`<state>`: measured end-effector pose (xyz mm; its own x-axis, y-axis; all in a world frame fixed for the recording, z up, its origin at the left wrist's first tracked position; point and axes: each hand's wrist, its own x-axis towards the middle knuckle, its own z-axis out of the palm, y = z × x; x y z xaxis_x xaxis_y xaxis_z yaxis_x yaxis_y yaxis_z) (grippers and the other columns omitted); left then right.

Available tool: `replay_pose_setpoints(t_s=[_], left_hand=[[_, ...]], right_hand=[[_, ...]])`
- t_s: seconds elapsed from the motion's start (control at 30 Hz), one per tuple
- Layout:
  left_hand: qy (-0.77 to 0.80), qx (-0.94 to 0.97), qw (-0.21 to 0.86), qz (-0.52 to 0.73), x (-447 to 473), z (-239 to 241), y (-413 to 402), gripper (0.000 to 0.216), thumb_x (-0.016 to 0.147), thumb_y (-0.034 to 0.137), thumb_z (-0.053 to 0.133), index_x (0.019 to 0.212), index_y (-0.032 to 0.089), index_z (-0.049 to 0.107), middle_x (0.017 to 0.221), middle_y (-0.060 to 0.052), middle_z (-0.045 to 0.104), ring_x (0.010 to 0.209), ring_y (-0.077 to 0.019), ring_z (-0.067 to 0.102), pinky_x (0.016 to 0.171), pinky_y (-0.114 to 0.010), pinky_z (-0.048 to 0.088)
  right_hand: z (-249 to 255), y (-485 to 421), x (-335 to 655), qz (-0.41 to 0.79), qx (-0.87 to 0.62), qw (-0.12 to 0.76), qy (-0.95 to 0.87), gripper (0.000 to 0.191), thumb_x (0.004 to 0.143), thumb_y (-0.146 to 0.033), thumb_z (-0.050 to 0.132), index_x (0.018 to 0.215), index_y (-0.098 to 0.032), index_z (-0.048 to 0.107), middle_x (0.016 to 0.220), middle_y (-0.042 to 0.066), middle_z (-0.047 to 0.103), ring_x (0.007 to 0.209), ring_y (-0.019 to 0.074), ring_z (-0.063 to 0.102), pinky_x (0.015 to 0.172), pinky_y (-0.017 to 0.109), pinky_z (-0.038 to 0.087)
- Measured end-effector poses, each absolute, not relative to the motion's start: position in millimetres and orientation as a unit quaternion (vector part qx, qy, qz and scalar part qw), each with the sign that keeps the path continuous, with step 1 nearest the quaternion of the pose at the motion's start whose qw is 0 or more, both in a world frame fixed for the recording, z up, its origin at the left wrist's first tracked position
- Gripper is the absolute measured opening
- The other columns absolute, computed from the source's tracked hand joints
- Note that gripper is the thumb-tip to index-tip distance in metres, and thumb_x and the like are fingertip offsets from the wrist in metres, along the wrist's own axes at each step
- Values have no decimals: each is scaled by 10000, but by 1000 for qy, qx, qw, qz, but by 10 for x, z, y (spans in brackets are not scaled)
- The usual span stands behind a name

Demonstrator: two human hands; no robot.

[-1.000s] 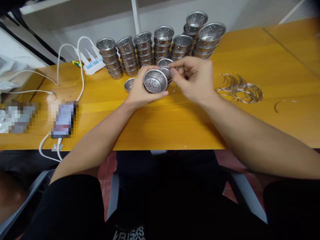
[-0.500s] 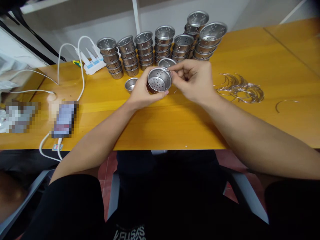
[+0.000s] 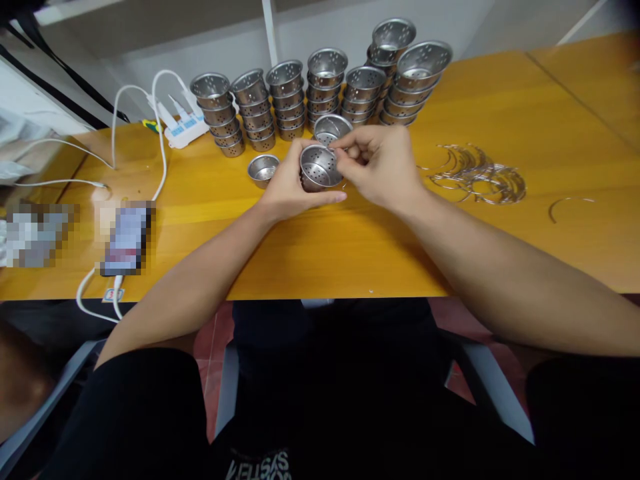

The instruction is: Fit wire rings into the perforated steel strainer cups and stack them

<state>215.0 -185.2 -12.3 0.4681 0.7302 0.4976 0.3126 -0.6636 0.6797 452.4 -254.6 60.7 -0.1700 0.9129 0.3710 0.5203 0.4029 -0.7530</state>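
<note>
My left hand [image 3: 287, 190] grips a small perforated metal cup [image 3: 318, 167] just above the yellow table [image 3: 310, 247], its mouth tilted towards me. My right hand [image 3: 385, 163] is closed in a pinch at the cup's right rim, on a thin wire that barely shows. Another loose cup [image 3: 331, 127] lies just behind the held one. A single cup [image 3: 263, 168] rests to the left of my left hand.
Several stacks of the same perforated cups [image 3: 320, 83] line the table's far edge. A pile of bent wire handles [image 3: 477, 180] lies to the right, with one stray wire [image 3: 567, 205] beyond. A power strip [image 3: 183, 127], white cables and a phone [image 3: 126, 239] occupy the left.
The held cup has moved slightly right and down towards the table and tilted. My right hand's fingers have closed in on its rim.
</note>
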Motion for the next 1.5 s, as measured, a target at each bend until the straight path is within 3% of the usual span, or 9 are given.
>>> replay_pose_setpoints(t_s=[0.07,0.3,0.47,0.6,0.73,0.87,1.23,1.37,1.5], left_hand=[[314,819,258,406,2147,-131,-1842,1164,683,853,1176,1542,357,569,1519,-87,746,1493,-452,806,1299,-672,696],[300,824,242,415,2172,-111,-1891,1070,772,880,1112,1519,333,576,1477,-100,778,1417,-424,835,1243,-646,714],[316,821,255,402,2136,-44,-1938,957,860,895,1044,1504,330,619,1441,-79,797,1394,-394,852,1241,-624,733],[291,824,296,385,2058,-30,-1878,1004,906,1055,874,1537,312,630,1414,-71,782,1399,-389,853,1250,-644,724],[261,833,320,369,2037,-67,-1833,1107,898,1126,795,1604,299,586,1471,-76,747,1464,-399,827,1292,-651,684],[244,841,314,367,2057,-101,-1832,1182,863,1094,869,1648,280,526,1550,-109,716,1492,-408,807,1323,-632,671],[255,847,299,358,2023,-150,-1788,923,1013,830,910,1643,289,507,1565,-119,700,1513,-403,784,1370,-654,632],[268,845,276,371,1984,-164,-1747,935,1043,859,856,1669,283,469,1606,-128,696,1571,-404,760,1396,-659,622],[281,848,256,369,1920,-201,-1643,998,992,965,863,1636,297,496,1589,-118,732,1612,-419,718,1445,-722,589]], right_hand=[[611,-2542,4517,237,-495,410,-728,213,1119,-497,889,1156,-288,897,981,92,749,949,313,734,918,478,671],[551,-2499,4487,285,-507,402,-707,442,1034,-701,963,1221,-322,836,971,94,744,1057,377,772,768,455,666],[605,-2532,4521,307,-437,452,-714,486,1075,-804,927,1123,-326,853,937,76,753,914,311,725,779,459,646],[708,-2534,4630,395,-323,433,-743,631,953,-918,1028,1061,-320,860,869,43,735,788,244,653,718,417,597],[646,-2421,4688,457,-264,445,-723,680,774,-867,1185,977,-322,833,781,16,683,711,226,601,622,390,535],[516,-2311,4694,467,-257,461,-710,609,795,-769,1221,971,-320,850,739,3,689,640,199,517,556,381,450],[439,-2317,4643,409,-275,463,-737,587,854,-820,1164,989,-340,854,838,15,746,794,255,630,723,453,636],[390,-2292,4678,331,-301,485,-752,579,910,-831,1112,1142,-346,897,1055,53,827,853,274,684,842,510,695],[367,-2278,4707,246,-320,476,-781,433,998,-720,1048,1187,-353,915,1156,102,827,989,345,762,965,579,716]])
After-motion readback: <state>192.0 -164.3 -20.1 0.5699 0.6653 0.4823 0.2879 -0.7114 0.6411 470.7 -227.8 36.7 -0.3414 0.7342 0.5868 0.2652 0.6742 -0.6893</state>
